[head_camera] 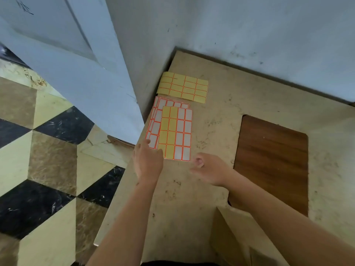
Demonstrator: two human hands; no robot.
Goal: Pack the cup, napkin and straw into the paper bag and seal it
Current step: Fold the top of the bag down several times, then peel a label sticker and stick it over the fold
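- Where the beige table [221, 116] meets the grey wall [230, 25], a dark wood panel [272, 162] shows through the worn top, and a patterned tile floor [38, 150] lies to the left.
- At the bottom edge stands a brown paper bag [247, 239], partly behind the right forearm; cup, napkin and straw cannot be seen.
- Near the table's left edge lies a stack of label sheets [175, 131], with a yellow backing sheet [183, 87] just beyond.
- Fingers extended, the left hand [148, 162] touches the stack's near corner, gripping nothing.
- Right hand [209, 167] hovers loosely curled; whether it pinches anything cannot be told.
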